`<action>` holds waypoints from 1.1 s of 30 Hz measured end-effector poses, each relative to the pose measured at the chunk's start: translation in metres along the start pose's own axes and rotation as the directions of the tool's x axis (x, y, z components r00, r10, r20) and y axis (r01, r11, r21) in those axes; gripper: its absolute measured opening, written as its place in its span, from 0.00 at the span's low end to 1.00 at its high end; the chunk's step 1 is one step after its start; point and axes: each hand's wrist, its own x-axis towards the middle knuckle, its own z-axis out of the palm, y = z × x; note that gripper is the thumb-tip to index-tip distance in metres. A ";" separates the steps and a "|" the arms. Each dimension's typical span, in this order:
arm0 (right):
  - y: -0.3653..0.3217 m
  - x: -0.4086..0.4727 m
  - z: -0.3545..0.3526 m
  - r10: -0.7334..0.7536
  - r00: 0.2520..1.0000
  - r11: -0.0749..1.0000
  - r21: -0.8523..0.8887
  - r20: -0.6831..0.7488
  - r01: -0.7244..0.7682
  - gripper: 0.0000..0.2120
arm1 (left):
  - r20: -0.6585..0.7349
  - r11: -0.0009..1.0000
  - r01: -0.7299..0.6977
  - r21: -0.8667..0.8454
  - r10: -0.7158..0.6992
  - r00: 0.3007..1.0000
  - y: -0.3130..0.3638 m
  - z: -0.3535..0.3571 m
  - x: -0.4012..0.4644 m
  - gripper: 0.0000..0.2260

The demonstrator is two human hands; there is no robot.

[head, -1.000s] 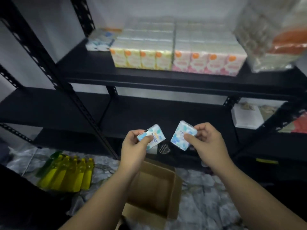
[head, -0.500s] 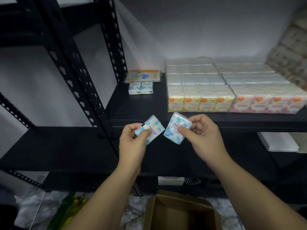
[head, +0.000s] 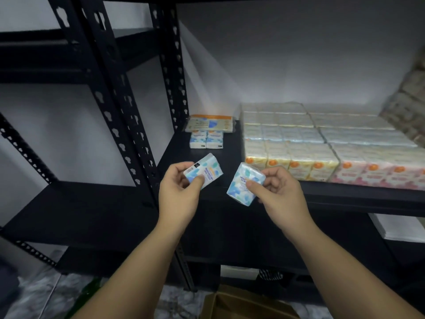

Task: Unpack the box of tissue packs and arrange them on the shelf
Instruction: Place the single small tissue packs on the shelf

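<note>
My left hand [head: 178, 192] grips a small blue-and-white tissue pack [head: 204, 170] in front of the black shelf [head: 230, 157]. My right hand [head: 278, 192] holds a second, matching tissue pack [head: 243, 184] just to the right, tilted on end. The two packs are apart. On the shelf behind them two of the same small packs [head: 207, 139] stand side by side, with a flat orange-and-blue packet [head: 210, 123] at the back. The open cardboard box [head: 243, 306] sits on the floor below, partly cut off by the frame edge.
Blocks of yellow tissue packs [head: 289, 143] and pink tissue packs [head: 377, 157] fill the shelf's right side. Black perforated uprights [head: 119, 93] stand to the left. A lower shelf holds white paper [head: 400, 226]. Green bottles [head: 87, 295] lie on the marbled floor.
The view has tilted up from the floor and box to the shelf. Both hands have risen with their packs and now sit at the shelf's front edge, slightly farther apart.
</note>
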 end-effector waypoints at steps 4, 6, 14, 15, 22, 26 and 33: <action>-0.001 0.001 -0.001 0.013 1.000 1.000 0.011 0.004 -0.013 0.11 | 0.008 0.975 -0.154 0.160 0.155 0.988 -0.001 -0.001 0.023 0.12; 0.000 0.001 -0.001 0.020 1.000 1.000 0.016 0.000 -0.020 0.11 | 0.067 0.886 -0.282 0.368 0.277 0.958 -0.008 -0.002 0.036 0.13; 0.007 0.001 0.001 0.047 0.999 0.999 0.003 -0.023 -0.047 0.12 | 0.387 0.585 -0.528 0.616 0.359 0.849 -0.053 -0.012 0.047 0.19; 0.007 0.001 0.001 0.051 0.998 0.999 0.005 -0.028 -0.051 0.12 | 0.403 0.575 -0.542 0.613 0.362 0.840 -0.053 -0.012 0.046 0.19; 0.006 0.010 0.010 0.053 0.998 0.999 -0.008 -0.039 -0.054 0.12 | 0.392 0.657 -0.580 0.481 0.431 0.813 -0.030 -0.003 0.036 0.18; 0.002 0.015 0.016 0.041 0.998 0.999 0.030 -0.057 -0.039 0.12 | 0.461 0.720 -0.609 0.333 0.439 0.771 -0.011 0.009 0.020 0.15; -0.010 0.017 0.022 0.043 0.997 0.982 0.178 0.067 -0.054 0.07 | 0.503 0.826 -0.503 0.255 0.331 0.798 -0.013 0.014 0.019 0.23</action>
